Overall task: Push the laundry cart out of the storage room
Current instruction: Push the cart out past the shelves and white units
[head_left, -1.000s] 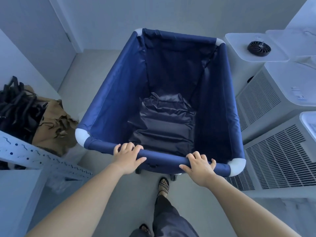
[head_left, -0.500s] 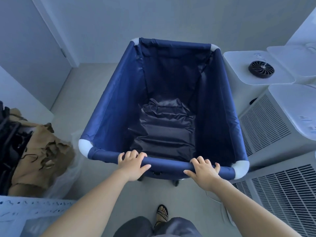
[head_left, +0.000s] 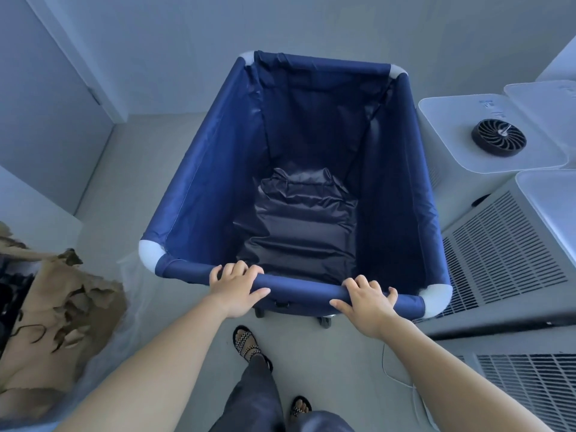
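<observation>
A dark blue fabric laundry cart (head_left: 205, 188) with white corner joints stands on the floor straight ahead of me, its far end close to the back wall. It holds only its crumpled dark liner at the bottom. My left hand (head_left: 234, 286) grips the near top rail left of centre. My right hand (head_left: 367, 300) grips the same rail right of centre. Two small casters (head_left: 324, 322) show beneath the near edge.
White air-conditioner units (head_left: 511, 251) with grilles line the right side, nearly touching the cart; a black fan disc (head_left: 498, 138) lies on one. Crumpled brown paper (head_left: 59, 310) is piled at left. A grey door (head_left: 40, 98) is at far left. A thin white cable (head_left: 396, 377) lies on the floor.
The cart and I have moved forward past the metal shelf and the black bundle, which have left the view. Both hands keep the same grip on the rail.
</observation>
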Motion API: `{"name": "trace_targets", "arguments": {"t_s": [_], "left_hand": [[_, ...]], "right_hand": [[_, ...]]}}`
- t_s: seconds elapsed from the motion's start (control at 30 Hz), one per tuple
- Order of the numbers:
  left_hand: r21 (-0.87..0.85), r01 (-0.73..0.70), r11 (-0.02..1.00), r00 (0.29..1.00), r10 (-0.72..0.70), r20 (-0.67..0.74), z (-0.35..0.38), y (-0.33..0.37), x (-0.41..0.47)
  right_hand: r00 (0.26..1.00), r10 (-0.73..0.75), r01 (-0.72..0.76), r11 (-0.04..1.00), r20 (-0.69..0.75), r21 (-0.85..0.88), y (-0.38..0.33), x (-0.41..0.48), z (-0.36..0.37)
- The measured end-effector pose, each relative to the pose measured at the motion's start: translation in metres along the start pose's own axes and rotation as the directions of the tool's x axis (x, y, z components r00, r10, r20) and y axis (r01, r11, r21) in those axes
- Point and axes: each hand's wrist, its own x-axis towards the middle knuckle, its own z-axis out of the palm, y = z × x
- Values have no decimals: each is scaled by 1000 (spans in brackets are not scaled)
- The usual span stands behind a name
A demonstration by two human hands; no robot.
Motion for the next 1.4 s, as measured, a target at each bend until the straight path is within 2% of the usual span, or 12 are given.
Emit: {"name": "trace_targets", "arguments": {"t_s": [0.57,0.93,1.4], "left_hand": [[85,-113,990,987,122,-104,-121,-80,191],[104,-142,984,989,146,-27,-171,-100,280],[111,-164,980,987,162,19,-251,-90,416]], "right_hand": [[994,109,-110,991,24,78,-85,171,-96],[989,135,-140,986,53,89,-105,248,-138],[982,149,-158,985,116,73,-104,368,-222]]}}
